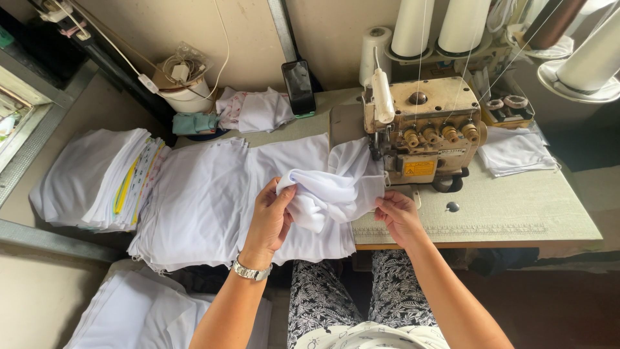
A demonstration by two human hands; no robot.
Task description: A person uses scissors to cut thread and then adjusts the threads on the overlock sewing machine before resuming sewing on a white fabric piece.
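White cloth [329,187], bunched just near of the sewing machine [423,126], is pinched closed by left hand [271,216] and right hand [397,213]; loose folds could snag or feed crooked.

White cloth [329,187], beige machine [423,123] w/ yellow label, black-white floral trousers [320,300].

Thread cones [439,26] cut off at top edge, hands' fingertips [284,194] buried in white fabric [329,190], needle area hidden.
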